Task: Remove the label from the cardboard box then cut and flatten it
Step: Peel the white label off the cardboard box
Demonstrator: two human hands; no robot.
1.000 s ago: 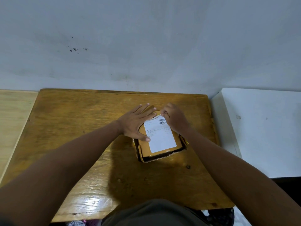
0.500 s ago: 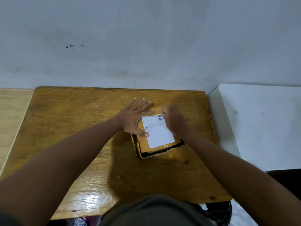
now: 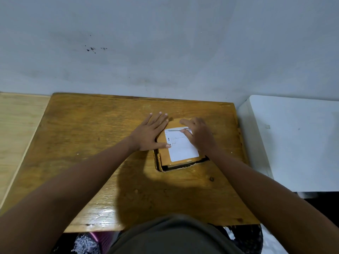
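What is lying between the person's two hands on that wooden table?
In the head view, the cardboard box with its white label lies between the left hand and right hand.

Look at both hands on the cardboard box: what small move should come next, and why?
Probably peel the label's far corner back toward the person. The right hand has its fingers curled at the far right corner of the white shipping label, which seems slightly lifted there, while the left hand lies flat, steadying the cardboard box. Most of the label looks still stuck.
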